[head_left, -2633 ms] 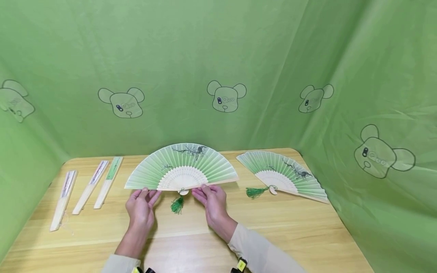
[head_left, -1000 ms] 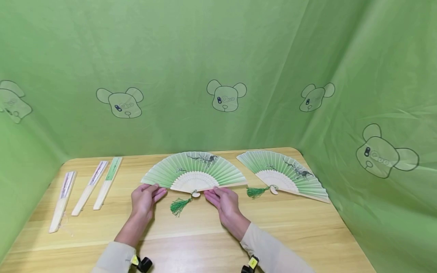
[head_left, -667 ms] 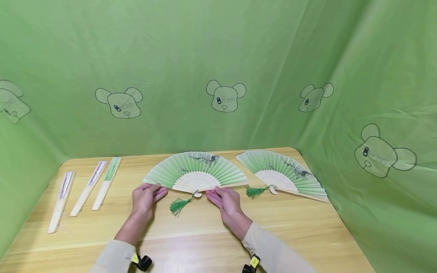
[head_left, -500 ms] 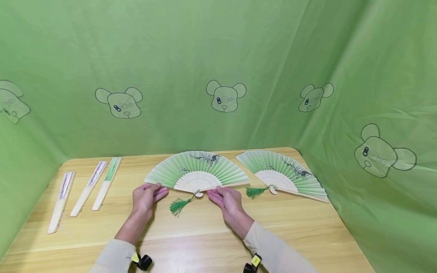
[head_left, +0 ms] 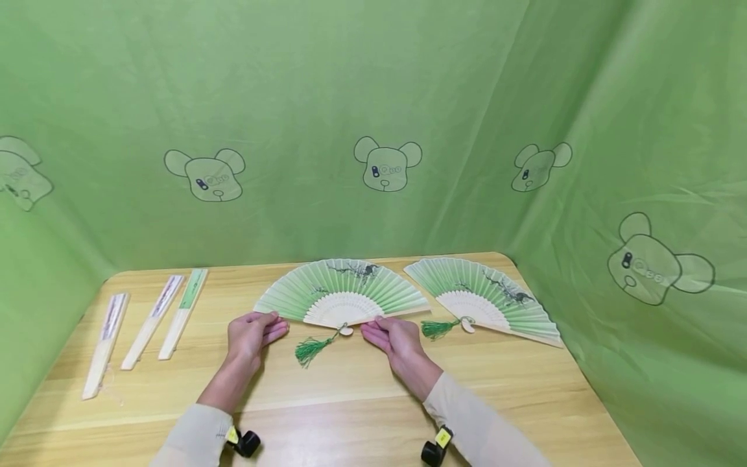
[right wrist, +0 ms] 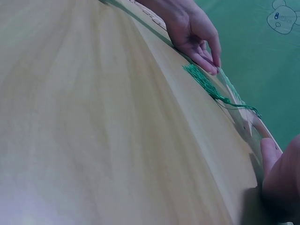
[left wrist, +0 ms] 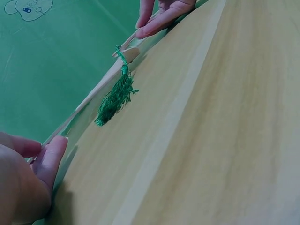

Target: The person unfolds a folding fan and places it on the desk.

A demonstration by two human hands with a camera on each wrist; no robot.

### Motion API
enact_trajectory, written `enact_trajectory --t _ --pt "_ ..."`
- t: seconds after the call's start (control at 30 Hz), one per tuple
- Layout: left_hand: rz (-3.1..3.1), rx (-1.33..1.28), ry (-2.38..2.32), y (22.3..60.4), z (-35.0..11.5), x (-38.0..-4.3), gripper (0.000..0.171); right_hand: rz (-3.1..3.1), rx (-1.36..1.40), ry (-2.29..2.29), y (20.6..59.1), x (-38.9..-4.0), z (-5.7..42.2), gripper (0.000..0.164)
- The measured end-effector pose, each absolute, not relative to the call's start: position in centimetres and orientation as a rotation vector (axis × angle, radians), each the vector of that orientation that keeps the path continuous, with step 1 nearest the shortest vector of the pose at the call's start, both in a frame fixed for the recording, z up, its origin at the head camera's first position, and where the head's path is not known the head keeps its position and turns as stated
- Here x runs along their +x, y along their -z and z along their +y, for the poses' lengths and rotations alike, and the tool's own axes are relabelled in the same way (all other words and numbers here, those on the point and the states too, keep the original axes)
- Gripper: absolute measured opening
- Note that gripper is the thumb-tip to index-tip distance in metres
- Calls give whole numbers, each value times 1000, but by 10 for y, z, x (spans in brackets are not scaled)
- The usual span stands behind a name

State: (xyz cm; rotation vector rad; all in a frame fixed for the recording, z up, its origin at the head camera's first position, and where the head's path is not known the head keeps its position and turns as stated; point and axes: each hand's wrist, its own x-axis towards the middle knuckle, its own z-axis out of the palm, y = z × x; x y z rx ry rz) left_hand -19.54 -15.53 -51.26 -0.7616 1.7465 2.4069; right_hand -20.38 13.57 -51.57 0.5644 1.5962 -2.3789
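Observation:
An unfolded green folding fan (head_left: 329, 285), with a dark branch print and pale ribs, is spread near the table's back edge. My left hand (head_left: 248, 337) pinches its left end stick between thumb and fingers. On the other side my right hand (head_left: 401, 345) pinches the right end stick close to the pivot. A green tassel (head_left: 310, 351) trails from the pivot towards the left hand. In the left wrist view the left thumb and fingers grip the thin edge of the fan. A second unfolded fan (head_left: 473, 301) of the same pattern lies just to the right, its tassel pointing left.
Three folded fans stand in a row at the left: a pale one (head_left: 106, 345), another pale one (head_left: 153, 322) and a green-topped one (head_left: 183, 314). They lie on the wooden table (head_left: 327, 421). Green cloth walls (head_left: 303, 97) enclose its back and sides.
The held fan has shifted right, closer to the second fan, and its upper edge has come lower. Both hands have moved right with it, the left only slightly. The other fans stay put.

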Motion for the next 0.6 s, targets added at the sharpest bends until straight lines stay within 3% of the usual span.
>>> enact_trajectory --t 0.6 --pt "1798 -789 -2223 509 -170 -202 29 1677 586 2123 512 -226 163 21"
